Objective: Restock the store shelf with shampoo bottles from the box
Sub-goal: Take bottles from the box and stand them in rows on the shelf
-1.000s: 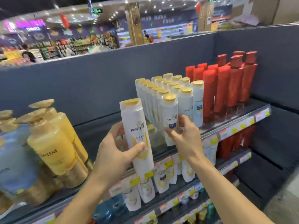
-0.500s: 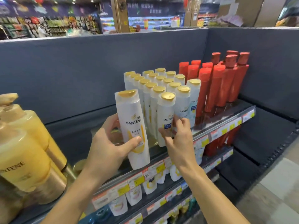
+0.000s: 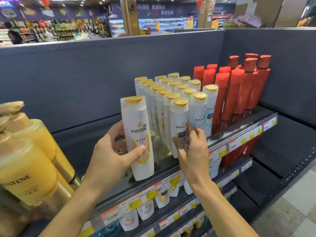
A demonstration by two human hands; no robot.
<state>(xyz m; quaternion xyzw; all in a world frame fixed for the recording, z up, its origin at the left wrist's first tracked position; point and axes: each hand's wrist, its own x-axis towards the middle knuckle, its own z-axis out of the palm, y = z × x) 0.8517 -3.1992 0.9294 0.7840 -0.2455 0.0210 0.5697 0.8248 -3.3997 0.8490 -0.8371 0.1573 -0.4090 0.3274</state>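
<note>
My left hand grips a white Pantene shampoo bottle with a gold cap, upright, its base at the front of the top shelf. Just right of it stand several rows of the same white bottles. My right hand has its fingers on the lower front of the foremost shelf bottle, thumb on its left side. The box is out of view.
Tall red bottles fill the right end of the shelf. Large golden pump bottles crowd the left, close to my left arm. Lower shelves with price tags hold small white bottles. A dark back panel rises behind the shelf.
The view has come closer and shifted. My left hand has brought the held bottle a little lower and nearer the row. My right hand stays on the front bottle.
</note>
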